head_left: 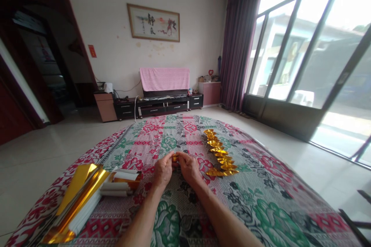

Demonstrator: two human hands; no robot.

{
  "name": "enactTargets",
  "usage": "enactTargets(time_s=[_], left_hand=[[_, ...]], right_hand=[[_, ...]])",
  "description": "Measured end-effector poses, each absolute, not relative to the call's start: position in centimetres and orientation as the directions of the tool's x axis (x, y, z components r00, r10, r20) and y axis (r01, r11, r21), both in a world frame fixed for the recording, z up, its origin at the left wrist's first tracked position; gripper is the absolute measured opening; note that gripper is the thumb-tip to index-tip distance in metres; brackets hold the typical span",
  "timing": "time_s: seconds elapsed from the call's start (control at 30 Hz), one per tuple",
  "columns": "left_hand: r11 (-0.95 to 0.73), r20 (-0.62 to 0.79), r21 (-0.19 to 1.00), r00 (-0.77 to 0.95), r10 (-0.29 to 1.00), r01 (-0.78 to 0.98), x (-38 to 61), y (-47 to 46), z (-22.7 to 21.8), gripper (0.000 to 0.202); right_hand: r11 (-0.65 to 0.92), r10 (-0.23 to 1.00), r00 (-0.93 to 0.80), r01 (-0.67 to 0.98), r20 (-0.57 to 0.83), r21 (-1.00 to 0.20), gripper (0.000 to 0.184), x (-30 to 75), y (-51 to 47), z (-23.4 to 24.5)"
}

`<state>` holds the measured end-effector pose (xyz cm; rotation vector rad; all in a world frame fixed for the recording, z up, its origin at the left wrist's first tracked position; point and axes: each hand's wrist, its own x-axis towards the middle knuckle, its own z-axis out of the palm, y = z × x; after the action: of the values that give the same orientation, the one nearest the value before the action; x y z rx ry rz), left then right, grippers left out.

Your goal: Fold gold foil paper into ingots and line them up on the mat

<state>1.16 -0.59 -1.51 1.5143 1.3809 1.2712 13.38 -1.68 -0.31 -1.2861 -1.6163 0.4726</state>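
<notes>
Over the middle of the patterned cloth (171, 131), both hands meet around a small piece of gold foil paper (175, 158). My left hand (164, 170) pinches its left side, and my right hand (188, 168) pinches the right side. Most of the piece is covered by the fingers. To the right of my right hand lies a row of several folded gold foil paper pieces (222, 156), pointed at both ends. On the left, gold foil sheets (79, 197) lie partly curled, beside white-backed rolled sheets (114, 189).
The cloth covers a round table. Beyond it stands a low black cabinet (165, 106) with a pink cloth (164, 79) draped over something on it. A purple curtain (239, 46) and glass doors (301, 50) are at the right. Dark chair parts (355, 222) show at lower right.
</notes>
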Motion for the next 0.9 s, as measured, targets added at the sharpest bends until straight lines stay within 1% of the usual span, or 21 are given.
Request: enactTargets(time_s=[0.17, 0.3, 0.47, 0.77, 0.9], left_hand=[[-0.182, 0.196, 0.944, -0.024, 0.980, 0.276, 1.17, -0.66, -1.43, 0.036], [-0.175, 0.196, 0.949, -0.055, 0.979, 0.263, 1.20, -0.75, -1.29, 0.036], [-0.197, 0.211, 0.937, -0.019, 0.977, 0.288, 1.15, -0.74, -1.26, 0.036], [-0.165, 0.182, 0.952, -0.044, 0.982, 0.257, 1.27, -0.85, -1.13, 0.036], [-0.177, 0.199, 0.947, -0.054, 0.979, 0.267, 1.28, -0.97, -0.96, 0.036]], right_hand=[[0.372, 0.889, 0.046, 0.510, 0.456, -0.776, 0.031, 13.43, -1.63, -0.37], [0.375, 0.893, 0.022, 0.514, 0.449, -0.771, 0.031, 13.46, -1.80, -0.15], [0.370, 0.896, 0.028, 0.507, 0.444, -0.779, 0.032, 13.46, -1.91, -0.04], [0.369, 0.901, 0.008, 0.511, 0.434, -0.776, 0.031, 13.50, -1.90, -0.05], [0.374, 0.895, 0.026, 0.500, 0.445, -0.781, 0.031, 13.46, -1.96, -0.09]])
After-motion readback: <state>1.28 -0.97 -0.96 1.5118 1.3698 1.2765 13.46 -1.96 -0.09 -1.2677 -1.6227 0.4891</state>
